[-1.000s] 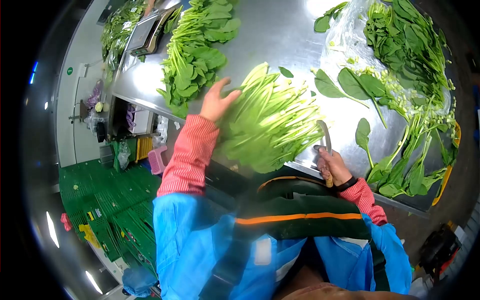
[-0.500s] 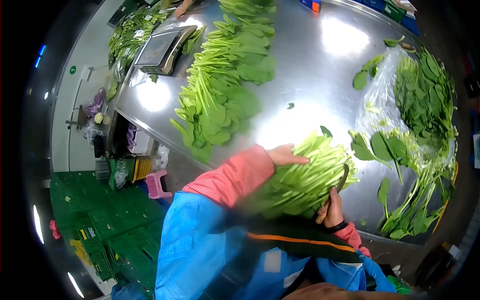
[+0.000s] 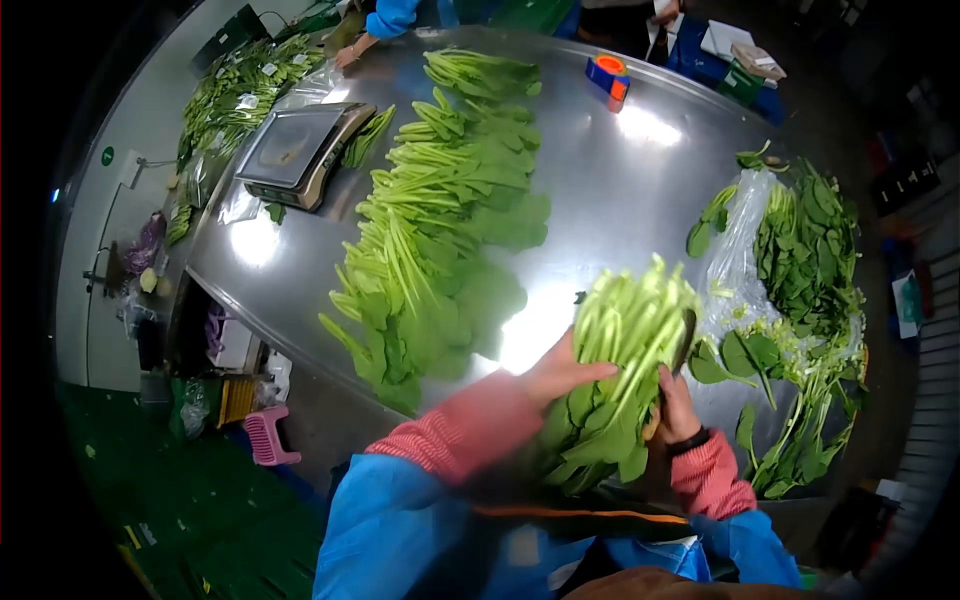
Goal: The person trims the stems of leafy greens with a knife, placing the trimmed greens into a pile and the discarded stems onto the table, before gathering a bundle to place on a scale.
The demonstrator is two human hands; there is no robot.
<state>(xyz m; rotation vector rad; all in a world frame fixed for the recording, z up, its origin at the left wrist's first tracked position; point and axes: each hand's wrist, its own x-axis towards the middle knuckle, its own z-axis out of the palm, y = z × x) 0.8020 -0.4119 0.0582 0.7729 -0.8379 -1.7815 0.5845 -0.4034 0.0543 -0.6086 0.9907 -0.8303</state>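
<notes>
A bunch of leafy greens (image 3: 632, 335) is raised in front of me, pale cut stalks up and leaves hanging down. My left hand (image 3: 562, 374) is closed around its left side, thumb across the stalks. On the other side, my right hand (image 3: 678, 408) grips a small knife and presses against the bunch. The knife's dark curved blade (image 3: 686, 340) stands upright beside the stalks; its handle is mostly hidden by fingers and leaves. Left of my hands, more bunches (image 3: 430, 220) lie overlapping in a long row on the metal table (image 3: 590, 170).
A weighing scale (image 3: 295, 150) stands at the left edge, near packed greens (image 3: 245, 95). Another person's hand (image 3: 350, 52) is at the far left. A roll of orange tape (image 3: 608, 68) sits farther back. Loose greens (image 3: 810, 235), plastic film (image 3: 738, 240) and trimmings lie right.
The bunch has gone from lying slanted low over the table edge to standing more upright between both hands. The view has shifted, showing more of the far table side.
</notes>
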